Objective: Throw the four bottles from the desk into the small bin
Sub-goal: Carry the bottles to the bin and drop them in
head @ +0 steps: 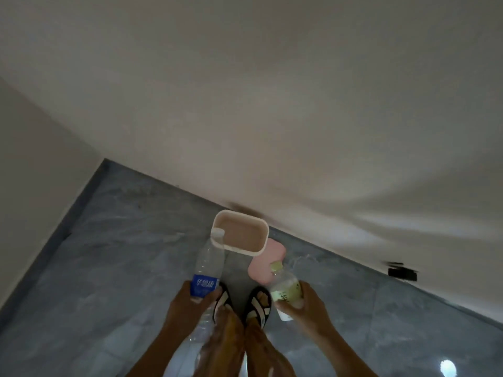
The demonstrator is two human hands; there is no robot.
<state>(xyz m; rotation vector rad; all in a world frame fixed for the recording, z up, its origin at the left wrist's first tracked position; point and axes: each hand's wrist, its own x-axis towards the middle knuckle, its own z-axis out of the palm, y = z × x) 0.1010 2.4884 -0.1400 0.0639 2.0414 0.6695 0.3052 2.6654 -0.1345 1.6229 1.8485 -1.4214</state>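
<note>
A small cream bin (240, 232) with a pink lower body stands on the floor against the wall, its mouth showing nothing inside. My left hand (187, 303) grips a tall clear bottle with a blue label (208, 268); its white cap overlaps the bin's near left rim. My right hand (304, 306) holds a shorter bottle with a pale green label and yellowish cap (285, 288), just right of the bin. A second clear bottle (202, 330) shows under my left forearm. The desk is out of view.
Grey marble-look floor tiles (109, 268) meet pale walls in a corner at the left. My feet in black and white sandals (255, 303) stand just before the bin. A dark socket or fixture (402, 272) sits low on the wall at the right.
</note>
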